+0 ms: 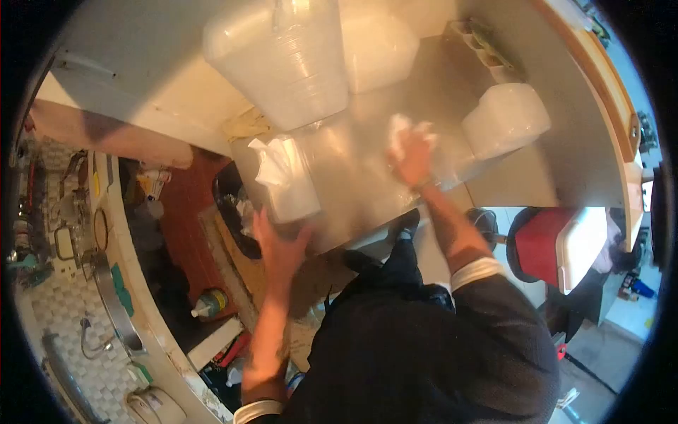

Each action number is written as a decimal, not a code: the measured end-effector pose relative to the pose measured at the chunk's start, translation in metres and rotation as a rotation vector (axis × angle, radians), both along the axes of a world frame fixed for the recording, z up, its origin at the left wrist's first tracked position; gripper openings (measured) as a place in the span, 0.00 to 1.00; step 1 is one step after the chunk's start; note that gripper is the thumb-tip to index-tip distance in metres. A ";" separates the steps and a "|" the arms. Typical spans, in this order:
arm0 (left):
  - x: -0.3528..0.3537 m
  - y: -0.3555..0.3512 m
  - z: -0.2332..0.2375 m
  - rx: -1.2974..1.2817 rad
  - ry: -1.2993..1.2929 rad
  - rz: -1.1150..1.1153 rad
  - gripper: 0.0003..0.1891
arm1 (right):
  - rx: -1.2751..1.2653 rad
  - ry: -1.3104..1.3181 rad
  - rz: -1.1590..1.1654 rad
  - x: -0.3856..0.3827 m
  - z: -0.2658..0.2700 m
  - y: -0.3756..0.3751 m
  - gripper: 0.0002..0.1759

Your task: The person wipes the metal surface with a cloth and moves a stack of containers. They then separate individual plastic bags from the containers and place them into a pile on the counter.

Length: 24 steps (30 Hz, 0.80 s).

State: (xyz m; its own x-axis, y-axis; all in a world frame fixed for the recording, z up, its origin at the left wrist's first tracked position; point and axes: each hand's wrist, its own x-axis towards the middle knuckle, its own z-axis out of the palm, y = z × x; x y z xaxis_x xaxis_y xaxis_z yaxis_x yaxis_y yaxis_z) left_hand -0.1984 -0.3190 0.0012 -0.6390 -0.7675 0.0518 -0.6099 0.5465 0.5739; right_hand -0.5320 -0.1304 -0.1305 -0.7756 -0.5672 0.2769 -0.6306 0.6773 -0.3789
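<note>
My right hand (413,159) is closed on a crumpled white tissue (400,127), over the shiny metal tabletop (364,177). My left hand (281,244) is slightly blurred, thumb and fingers apart with nothing between them, close to the table's front left edge. Just beyond its fingertips stands a white tissue box (293,191), a sheet sticking up from its top. Farther back on the table is a tall stack of clear-wrapped white containers (289,71). To the right of my right hand sits a smaller wrapped white stack (505,120).
More white containers (378,49) stand at the back, and a divided tray (487,49) at the back right. A yellowish cloth (247,125) lies by the left wall. Below right is a red and white cooler (558,247); a plastic bottle (210,304) is low on the left.
</note>
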 end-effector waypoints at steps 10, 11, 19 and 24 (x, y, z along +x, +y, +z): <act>-0.035 -0.078 -0.045 0.192 0.011 0.051 0.42 | -0.298 0.090 0.001 -0.013 -0.021 0.025 0.28; -0.018 -0.074 -0.032 0.364 0.094 0.160 0.39 | -0.107 0.067 -0.005 -0.046 -0.030 0.064 0.24; 0.128 -0.032 0.021 0.860 0.776 0.616 0.40 | -0.195 -0.329 0.608 0.163 0.015 0.012 0.46; 0.077 -0.056 0.064 0.564 0.632 0.405 0.39 | -0.149 -0.207 1.159 0.273 -0.001 -0.113 0.29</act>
